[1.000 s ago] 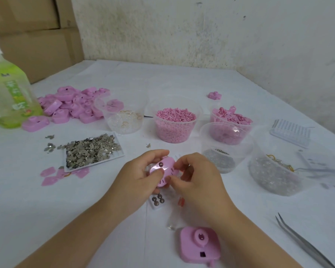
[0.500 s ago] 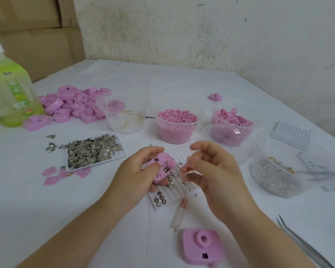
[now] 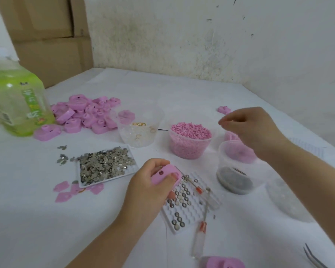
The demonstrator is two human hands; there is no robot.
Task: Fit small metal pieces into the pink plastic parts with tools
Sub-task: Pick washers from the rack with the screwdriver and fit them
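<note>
My left hand (image 3: 149,188) is shut on a pink plastic part (image 3: 165,174), holding it just above the near-left corner of a white grid tray (image 3: 193,211) that carries several small round metal pieces. My right hand (image 3: 253,130) is raised over the cups at the back right. Its thumb and fingertips are pinched together, and I see nothing between them. Two small screwdrivers lie on the grid tray, one (image 3: 193,185) short, the other (image 3: 200,231) clear-handled. A flat white tray (image 3: 104,166) heaped with small metal pieces sits to the left.
A cup of pink granules (image 3: 190,141), a clear cup with gold rings (image 3: 139,132) and a cup of dark bits (image 3: 235,175) stand mid-table. A pile of pink parts (image 3: 89,115) and a green bottle (image 3: 17,101) are at the left. Tweezers (image 3: 315,258) and another pink part (image 3: 224,263) lie near me.
My right hand has left the pink part and moved up and to the right, over the cups. My left hand has kept the part and turned it. The grid tray is now uncovered.
</note>
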